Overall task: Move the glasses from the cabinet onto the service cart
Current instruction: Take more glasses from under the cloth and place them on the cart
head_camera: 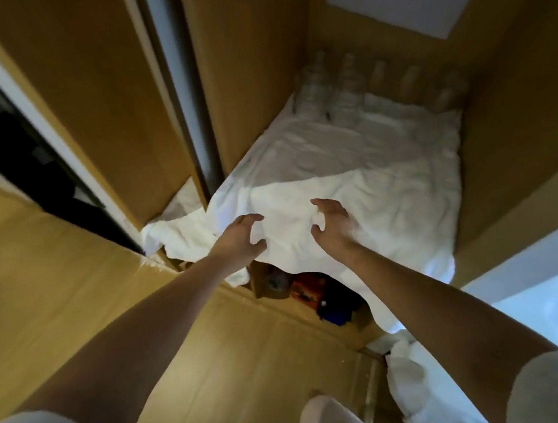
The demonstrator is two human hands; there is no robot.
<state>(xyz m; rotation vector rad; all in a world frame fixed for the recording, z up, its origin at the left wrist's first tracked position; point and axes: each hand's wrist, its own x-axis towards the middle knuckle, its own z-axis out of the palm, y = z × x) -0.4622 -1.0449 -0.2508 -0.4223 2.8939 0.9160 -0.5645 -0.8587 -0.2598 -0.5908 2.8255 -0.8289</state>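
Over white cloth [352, 169], L hand [242, 238] & R hand [333, 228] reach, empty.

A single wide-angle camera sits on the person's head and looks forward and steeply down into the open wooden cabinet [508, 111]. Both forearms run in from the bottom corners, so the left hand [242, 237] and right hand [332, 228] lie near the middle of the frame, close to the lens. The cloth-covered shelf [351, 155] fills the centre, and the glasses [343, 87] stand at its far back, higher in the frame, small and blurred. The floor [238, 360] shows below, and the lens splays the cabinet walls outward
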